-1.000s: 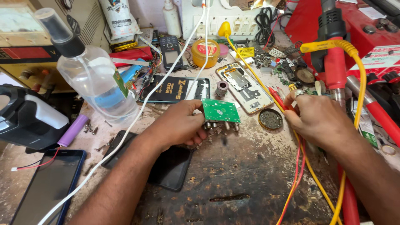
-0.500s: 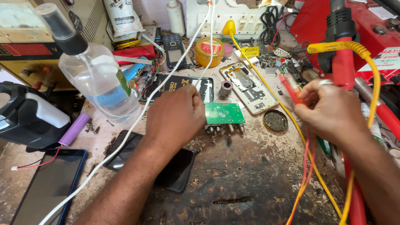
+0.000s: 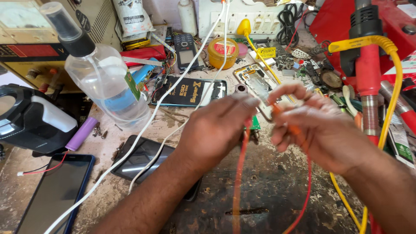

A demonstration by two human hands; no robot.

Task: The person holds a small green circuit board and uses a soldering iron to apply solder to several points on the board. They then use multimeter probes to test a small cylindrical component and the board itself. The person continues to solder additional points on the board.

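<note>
My left hand (image 3: 216,134) and my right hand (image 3: 323,128) are raised together over the bench, both blurred by motion. The right hand's fingers pinch a red test lead (image 3: 304,173), which loops down toward the near edge. An orange-red wire (image 3: 239,182) hangs from under the left hand's closed fingertips. Only a sliver of the small green circuit board (image 3: 257,124) shows on the bench between the hands; the rest is hidden.
A clear spray bottle (image 3: 104,82) stands at the left. A dark phone (image 3: 141,158) and a blue-edged phone (image 3: 56,190) lie near it. A white cable (image 3: 151,117) crosses the bench. A yellow tin (image 3: 222,52), an opened phone frame (image 3: 255,82) and a red hot-air gun (image 3: 368,73) are behind.
My left hand has lifted off the green board and moved right. My right hand came in from the right with the red lead, so the two hands now meet above the board.
</note>
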